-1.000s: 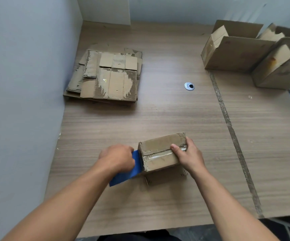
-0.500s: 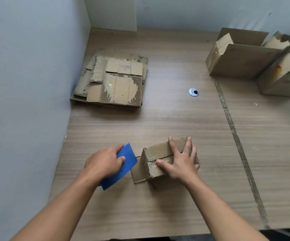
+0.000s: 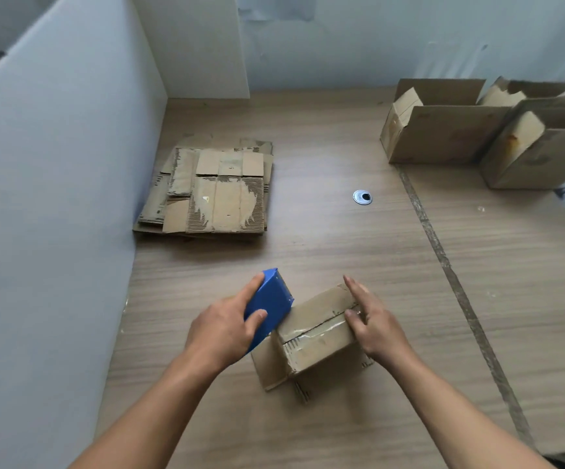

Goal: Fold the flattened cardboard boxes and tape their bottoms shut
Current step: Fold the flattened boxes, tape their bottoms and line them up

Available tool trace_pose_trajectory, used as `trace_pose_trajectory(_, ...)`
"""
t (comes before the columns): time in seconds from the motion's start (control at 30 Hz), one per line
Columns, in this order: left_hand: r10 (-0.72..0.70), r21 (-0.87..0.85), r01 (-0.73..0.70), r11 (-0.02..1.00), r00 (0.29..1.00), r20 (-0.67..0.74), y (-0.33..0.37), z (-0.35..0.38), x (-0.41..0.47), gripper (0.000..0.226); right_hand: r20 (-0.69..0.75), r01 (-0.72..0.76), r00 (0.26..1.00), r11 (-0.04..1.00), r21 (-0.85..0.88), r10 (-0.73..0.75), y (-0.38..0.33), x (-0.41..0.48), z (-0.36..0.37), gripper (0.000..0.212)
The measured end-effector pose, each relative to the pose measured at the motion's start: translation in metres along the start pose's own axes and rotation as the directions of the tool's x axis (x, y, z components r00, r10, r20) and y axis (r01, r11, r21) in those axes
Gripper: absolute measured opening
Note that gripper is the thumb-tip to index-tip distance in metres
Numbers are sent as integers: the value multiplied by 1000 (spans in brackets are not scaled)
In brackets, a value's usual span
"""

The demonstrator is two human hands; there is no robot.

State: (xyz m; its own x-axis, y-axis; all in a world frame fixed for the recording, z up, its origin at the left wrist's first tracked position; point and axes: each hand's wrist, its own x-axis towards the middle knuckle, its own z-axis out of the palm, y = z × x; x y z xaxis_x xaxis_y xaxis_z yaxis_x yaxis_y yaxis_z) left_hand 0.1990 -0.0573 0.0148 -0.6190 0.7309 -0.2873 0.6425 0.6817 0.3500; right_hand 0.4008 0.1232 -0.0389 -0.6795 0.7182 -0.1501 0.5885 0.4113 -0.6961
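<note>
Box (image 3: 318, 333) now lies turned at an angle on the counter (image 3: 342, 252), its taped seam facing up, where half a second ago it sat squarer under a flat palm. The blue dispenser (image 3: 269, 308) has swung from well left of the box to touch its left end, nose raised toward the far wall. The left hand (image 3: 222, 328) is closed around the dispenser, forefinger stretched along its top, thumb across its near face. The right hand (image 3: 374, 321) is open, fingers straight along the box's right end and thumb pressed on the shiny tape at the seam. One bottom flap splays on the counter toward the camera. Flattened stack (image 3: 213, 194) lies far left; two assembled boxes (image 3: 443, 130) stand far right.
</note>
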Motion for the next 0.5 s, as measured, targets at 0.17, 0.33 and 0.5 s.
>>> trace_pose_trajectory(0.17, -43, -67, 45, 997, 999, 18, -3, 8, 1, 65, -192, -80, 981, 899, -431, -5, -22, -11, 9, 57)
trace_pose_trajectory(0.33, -82, -39, 82, 996, 997, -5, 3, 10, -2, 64, -11, 138, 984, 789, -598, -180, -28, -50, 73, 94)
trace_pose_trajectory(0.5, -101, 6, 101, 995, 995, -13, 8, 12, -6, 65, 44, 397, 881, 684, -612, -471, -8, -56, 81, 54)
